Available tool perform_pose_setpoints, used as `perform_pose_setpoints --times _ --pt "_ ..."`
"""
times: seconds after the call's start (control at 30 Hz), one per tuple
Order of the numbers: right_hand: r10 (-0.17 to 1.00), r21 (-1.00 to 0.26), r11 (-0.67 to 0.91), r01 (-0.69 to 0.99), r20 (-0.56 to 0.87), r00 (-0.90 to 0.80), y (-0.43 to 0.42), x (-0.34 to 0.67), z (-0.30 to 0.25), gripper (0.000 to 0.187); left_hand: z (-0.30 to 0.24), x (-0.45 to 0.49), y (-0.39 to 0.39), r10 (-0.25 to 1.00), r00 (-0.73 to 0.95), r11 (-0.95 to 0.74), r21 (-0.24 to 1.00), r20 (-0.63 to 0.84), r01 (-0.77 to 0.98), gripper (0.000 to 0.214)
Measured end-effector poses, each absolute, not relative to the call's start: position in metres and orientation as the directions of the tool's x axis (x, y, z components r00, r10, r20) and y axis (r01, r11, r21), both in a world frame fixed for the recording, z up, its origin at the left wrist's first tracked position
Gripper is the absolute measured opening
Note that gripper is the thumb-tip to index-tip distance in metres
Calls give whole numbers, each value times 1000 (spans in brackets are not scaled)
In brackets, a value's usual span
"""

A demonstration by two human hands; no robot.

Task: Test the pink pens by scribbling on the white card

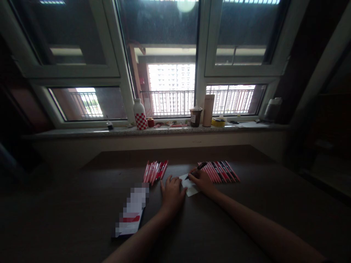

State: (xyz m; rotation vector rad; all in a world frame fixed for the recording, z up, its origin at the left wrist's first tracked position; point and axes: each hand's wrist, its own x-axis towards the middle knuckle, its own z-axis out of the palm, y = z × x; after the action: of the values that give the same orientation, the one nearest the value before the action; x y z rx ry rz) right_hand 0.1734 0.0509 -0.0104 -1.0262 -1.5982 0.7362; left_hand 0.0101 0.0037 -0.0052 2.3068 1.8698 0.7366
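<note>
On the dark table a small white piece of paper lies between my hands. My right hand is closed around a black pen, its tip down at the paper. My left hand rests with fingers spread at the paper's left edge. Beyond the left hand is a bundle of pink, red and dark pens. Past my right hand, a row of pink, red and black pens lies side by side.
A phone-like flat object, partly pixelated, lies left of my left forearm. On the windowsill stand a red-checked white bottle, a dark drink cup, a pinkish tumbler and a yellow tape roll.
</note>
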Motion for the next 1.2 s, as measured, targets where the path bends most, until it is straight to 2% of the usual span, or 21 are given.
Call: perform_pose_setpoints --times 0.13,0.3,0.73,1.2 --pt "904 -830 425 362 408 -128 49 174 -9 15 -5 10 4 937 140 -255 352 321 900 29" --pt "873 -748 483 455 454 -181 50 173 -9 11 -6 11 4 930 148 -265 332 337 905 27" --pt "843 -697 536 476 472 -258 51 173 -10 12 -2 11 1 931 160 -260 289 328 921 28" --pt "855 -702 515 492 460 -238 56 172 -18 14 -2 11 1 923 162 -268 279 349 922 28"
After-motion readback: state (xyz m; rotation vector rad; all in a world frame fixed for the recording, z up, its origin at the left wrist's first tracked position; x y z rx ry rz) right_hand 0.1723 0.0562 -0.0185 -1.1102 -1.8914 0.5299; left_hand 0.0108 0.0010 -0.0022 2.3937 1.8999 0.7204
